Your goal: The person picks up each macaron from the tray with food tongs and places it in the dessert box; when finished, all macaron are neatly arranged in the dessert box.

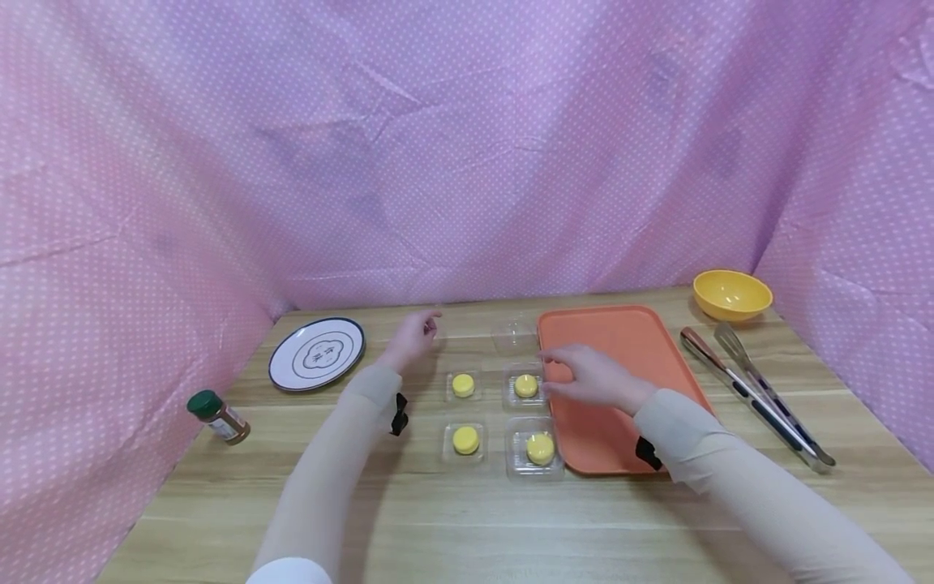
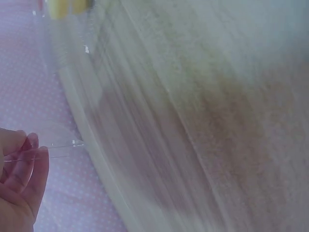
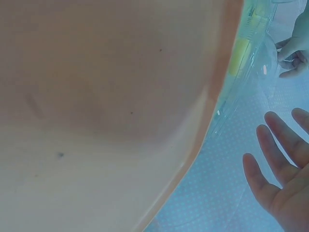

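My left hand is left of the clear boxes, near the table's back edge. In the left wrist view its curled fingers pinch a thin clear plastic piece, perhaps a box or lid. My right hand hovers over the left side of the orange tray, fingers spread and holding nothing. Between the hands stand several clear plastic boxes, each with a round yellow macaron-like piece, such as the macaron at back left and the macaron at front right. Another clear plastic container sits behind them.
A white plate with a dark rim lies at the back left. A green-capped spice jar stands at the left edge. To the right are metal tongs and a yellow bowl. Pink dotted cloth hangs around the table.
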